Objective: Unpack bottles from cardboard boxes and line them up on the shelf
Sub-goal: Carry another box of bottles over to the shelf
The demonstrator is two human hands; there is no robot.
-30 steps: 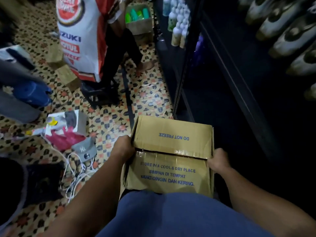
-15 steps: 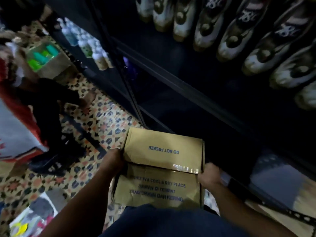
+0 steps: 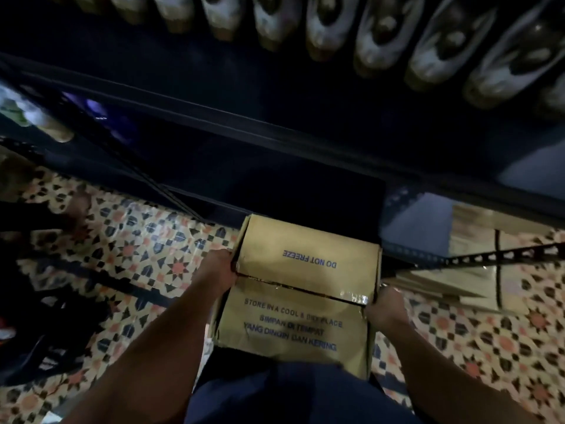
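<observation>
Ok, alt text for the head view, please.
Both hands, left hand and right hand, grip the sides of a closed cardboard box above a patterned tile floor, before a dark shelf holding a row of bottles.

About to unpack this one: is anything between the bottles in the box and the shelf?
Yes. The cardboard box has its top flaps closed, clear tape along the seam, so no bottles show. The left hand and right hand grip its sides. Between box and dark shelf nothing visible stands.

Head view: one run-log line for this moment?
cardboard box: closed, taped, carried | left hand: grips left side | right hand: grips right side | shelf: ahead, bottles above
</observation>
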